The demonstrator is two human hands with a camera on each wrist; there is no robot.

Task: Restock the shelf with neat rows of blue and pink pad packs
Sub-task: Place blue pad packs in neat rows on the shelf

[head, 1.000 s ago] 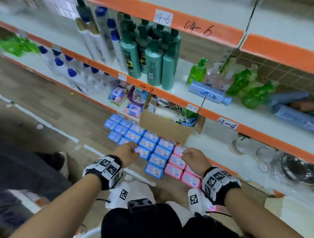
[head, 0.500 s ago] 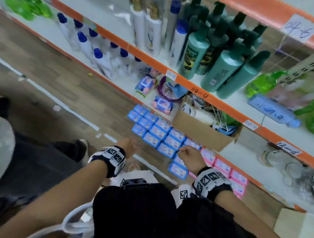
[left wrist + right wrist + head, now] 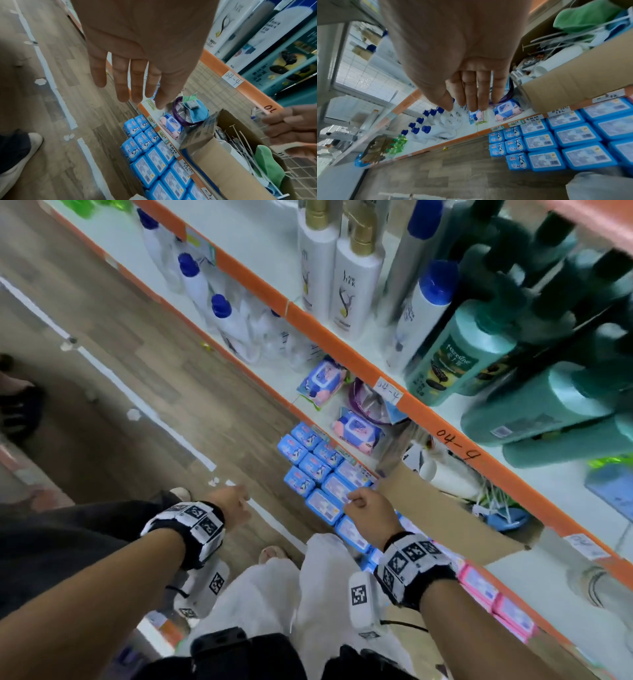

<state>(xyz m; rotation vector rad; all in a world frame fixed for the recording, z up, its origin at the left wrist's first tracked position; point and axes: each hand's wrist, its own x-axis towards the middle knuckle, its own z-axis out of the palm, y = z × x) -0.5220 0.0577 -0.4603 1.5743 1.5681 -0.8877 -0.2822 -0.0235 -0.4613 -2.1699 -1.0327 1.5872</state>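
My left hand (image 3: pixel 137 56) hangs empty, fingers straight and apart; my right hand (image 3: pixel 368 517), loosely curled (holding nothing), hovers mid-frame over the blue pad packs (image 3: pixel 323 474); pink pad packs (image 3: pixel 496 601) lie lower right.

The right hand (image 3: pixel 368 517) and wrist hide several blue packs (image 3: pixel 351 534); pack labels are blurred.

Blue pad packs (image 3: pixel 320 474) lie in rows on the wooden floor (image 3: pixel 144 378).
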